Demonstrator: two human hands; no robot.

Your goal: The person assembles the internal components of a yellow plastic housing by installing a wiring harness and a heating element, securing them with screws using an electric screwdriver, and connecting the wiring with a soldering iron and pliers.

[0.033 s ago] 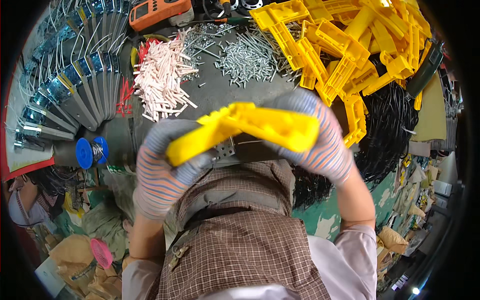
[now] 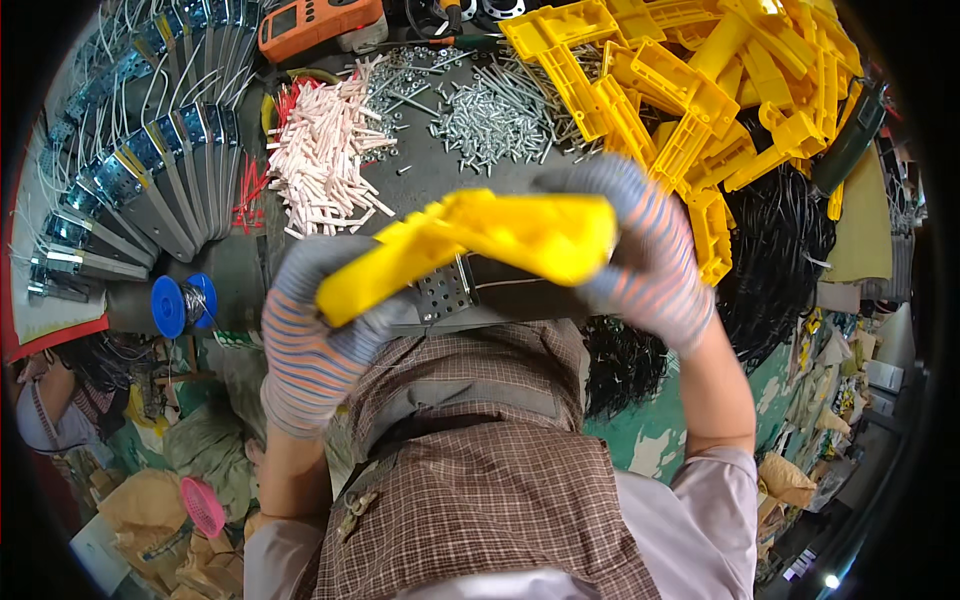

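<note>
My left hand [image 2: 322,325], in a striped knit glove, is closed around the left end of a bent yellow plastic housing [image 2: 470,230]. The housing hangs above the bench edge, blurred by motion. At its right end is my right hand [image 2: 655,255], gloved alike, with fingers stretched above the part and the thumb low beside its lower edge. A dark gap shows between that palm and the housing; whether the thumb touches is blurred. Beneath the housing lies a perforated metal plate [image 2: 445,292] on the dark bench, with a thin pale wire running right from it.
Many yellow housings [image 2: 690,90] are heaped at the back right. White sleeves [image 2: 325,150] and silver screws [image 2: 490,120] lie in piles behind my hands. Metal brackets with wires [image 2: 160,160] stand at the left, near a blue spool [image 2: 183,305]. Black cables [image 2: 770,270] hang right; an orange meter [image 2: 318,25] lies at the back.
The yellow housing has shifted left and slightly up with my left hand. My right hand's fingers have lifted and spread from its right end. More of the perforated plate shows.
</note>
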